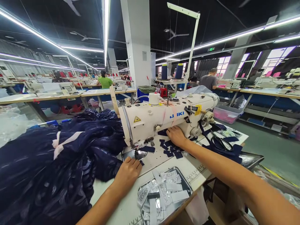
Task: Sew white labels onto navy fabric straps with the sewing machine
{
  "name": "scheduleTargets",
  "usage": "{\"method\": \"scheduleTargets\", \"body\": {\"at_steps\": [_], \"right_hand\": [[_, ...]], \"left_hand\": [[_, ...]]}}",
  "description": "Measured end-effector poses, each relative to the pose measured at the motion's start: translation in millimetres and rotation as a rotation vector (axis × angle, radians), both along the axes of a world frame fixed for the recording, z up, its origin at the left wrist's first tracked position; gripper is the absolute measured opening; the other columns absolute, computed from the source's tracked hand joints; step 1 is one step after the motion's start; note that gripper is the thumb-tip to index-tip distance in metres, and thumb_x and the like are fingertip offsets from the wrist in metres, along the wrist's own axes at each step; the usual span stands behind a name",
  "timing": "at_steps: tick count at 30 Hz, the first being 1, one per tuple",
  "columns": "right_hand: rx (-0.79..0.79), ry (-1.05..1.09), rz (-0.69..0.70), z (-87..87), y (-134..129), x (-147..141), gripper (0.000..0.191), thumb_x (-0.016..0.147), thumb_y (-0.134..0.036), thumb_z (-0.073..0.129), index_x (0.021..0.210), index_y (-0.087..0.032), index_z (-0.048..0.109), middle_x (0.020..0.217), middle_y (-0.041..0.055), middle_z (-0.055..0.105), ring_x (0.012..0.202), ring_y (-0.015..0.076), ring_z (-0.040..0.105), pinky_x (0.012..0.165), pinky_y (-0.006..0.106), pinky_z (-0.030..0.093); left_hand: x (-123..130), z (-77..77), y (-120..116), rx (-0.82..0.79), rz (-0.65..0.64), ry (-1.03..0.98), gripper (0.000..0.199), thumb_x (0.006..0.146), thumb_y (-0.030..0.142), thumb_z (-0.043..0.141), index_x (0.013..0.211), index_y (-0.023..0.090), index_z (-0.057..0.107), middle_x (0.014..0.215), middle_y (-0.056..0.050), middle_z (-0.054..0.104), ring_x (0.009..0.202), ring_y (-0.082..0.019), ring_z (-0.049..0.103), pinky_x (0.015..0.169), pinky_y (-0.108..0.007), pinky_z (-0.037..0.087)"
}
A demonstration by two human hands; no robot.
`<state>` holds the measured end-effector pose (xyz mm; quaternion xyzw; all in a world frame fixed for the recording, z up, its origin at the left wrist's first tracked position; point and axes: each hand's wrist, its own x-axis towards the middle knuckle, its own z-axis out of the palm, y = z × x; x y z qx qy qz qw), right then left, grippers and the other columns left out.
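A white JUKI sewing machine (150, 120) stands across the table. My left hand (128, 171) rests with curled fingers just before the presser foot (136, 153); its fingertips are hidden, and a bit of navy fabric shows beside it. Under the machine arm reaches my right hand (177, 136), fingers bent together at a navy fabric piece (162, 132). Small cut navy pieces (169, 152) lie scattered below it on the machine bed. Nearer me, a metal tray (190, 187) holds several pale printed labels (173, 178).
A large heap of navy garments (58, 165), with a pale pink tie (57, 145), covers the left side. Black-handled scissors (221, 142) lie on the right beside a dark tray (253, 157). Thread cones (178, 72) stand behind the machine. Other people work farther back.
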<state>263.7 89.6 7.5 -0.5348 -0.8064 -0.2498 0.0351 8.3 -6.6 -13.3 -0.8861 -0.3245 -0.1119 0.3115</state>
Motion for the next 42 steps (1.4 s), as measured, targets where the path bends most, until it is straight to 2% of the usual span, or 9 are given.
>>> {"method": "scheduleTargets", "body": {"at_steps": [10,18,21,25,28,31,35,38,42], "right_hand": [[0.013,0.065,-0.145,-6.7,25.6,-23.3,0.025,0.077,-0.003,0.039,0.09,-0.005,0.061,0.083,0.021,0.062,0.078,0.0245,0.057,0.068,0.035,0.036],[-0.01,-0.012,-0.033,2.0,-8.0,-23.3,0.028,0.08,-0.002,0.034,0.098,-0.005,0.055,0.09,0.0202,0.058,0.078,0.0239,0.055,0.065,0.033,0.037],[0.0,-0.087,0.186,4.1,-26.2,-31.2,0.025,0.083,-0.005,0.033,0.092,-0.009,0.056,0.096,0.0172,0.056,0.085,0.0233,0.051,0.068,0.033,0.036],[-0.01,-0.255,0.743,-0.3,-46.8,-49.2,0.027,0.088,-0.009,0.03,0.08,-0.011,0.056,0.089,0.0108,0.058,0.08,0.0198,0.049,0.069,0.032,0.035],[-0.049,-0.216,0.925,-6.8,-55.3,-58.9,0.024,0.088,-0.01,0.032,0.09,-0.013,0.055,0.098,0.0083,0.057,0.077,0.0165,0.049,0.066,0.029,0.036],[-0.07,0.034,0.867,-13.3,-53.8,-60.3,0.029,0.085,-0.006,0.033,0.107,-0.013,0.05,0.112,0.0083,0.053,0.08,0.0148,0.051,0.069,0.028,0.037],[-0.145,0.391,0.547,-20.3,-47.4,-59.2,0.019,0.081,-0.009,0.043,0.094,-0.012,0.055,0.092,0.0084,0.059,0.082,0.0168,0.052,0.073,0.028,0.037],[-0.211,0.437,0.429,-22.9,-50.3,-64.9,0.012,0.077,-0.019,0.052,0.086,-0.012,0.056,0.083,0.0067,0.058,0.079,0.0183,0.051,0.073,0.03,0.037],[-0.2,0.315,0.408,-23.6,-58.7,-76.6,0.022,0.076,-0.032,0.053,0.083,-0.012,0.056,0.084,0.0083,0.056,0.079,0.0204,0.049,0.074,0.033,0.034]], "left_hand": [[-2.0,-1.4,0.8,-0.006,-0.004,0.012,0.025,0.072,-0.004,0.039,0.06,0.014,0.051,0.06,-0.003,0.055,0.056,-0.015,0.047,0.058,-0.03,0.028],[0.0,-3.3,2.4,-0.002,-0.026,0.009,0.029,0.077,-0.002,0.033,0.061,0.014,0.052,0.059,-0.004,0.052,0.055,-0.016,0.046,0.057,-0.031,0.03],[0.7,-2.1,2.4,0.016,-0.037,0.018,0.028,0.076,-0.002,0.035,0.06,0.014,0.052,0.059,-0.004,0.053,0.054,-0.016,0.046,0.057,-0.031,0.03],[-0.2,0.6,-0.3,0.041,-0.031,0.059,0.024,0.074,-0.001,0.04,0.06,0.014,0.053,0.057,-0.003,0.054,0.053,-0.016,0.047,0.056,-0.031,0.031],[-4.2,1.2,-4.8,0.054,-0.031,0.094,0.02,0.071,-0.001,0.044,0.061,0.013,0.055,0.056,-0.003,0.055,0.053,-0.016,0.049,0.057,-0.03,0.031],[-9.5,0.5,-9.5,0.051,-0.02,0.114,0.018,0.071,0.0,0.045,0.063,0.012,0.056,0.058,-0.003,0.056,0.054,-0.016,0.049,0.057,-0.03,0.031],[-12.4,0.0,-11.2,0.039,-0.008,0.101,0.019,0.071,0.0,0.045,0.063,0.012,0.056,0.059,-0.003,0.055,0.053,-0.016,0.049,0.056,-0.03,0.031],[-11.6,0.0,-9.5,0.033,-0.014,0.092,0.018,0.071,0.0,0.046,0.063,0.012,0.055,0.058,-0.003,0.055,0.053,-0.016,0.048,0.054,-0.03,0.03],[-11.5,-1.5,-8.5,0.04,-0.032,0.065,0.017,0.071,0.001,0.046,0.061,0.012,0.054,0.057,-0.003,0.054,0.053,-0.016,0.048,0.054,-0.03,0.03]]}}
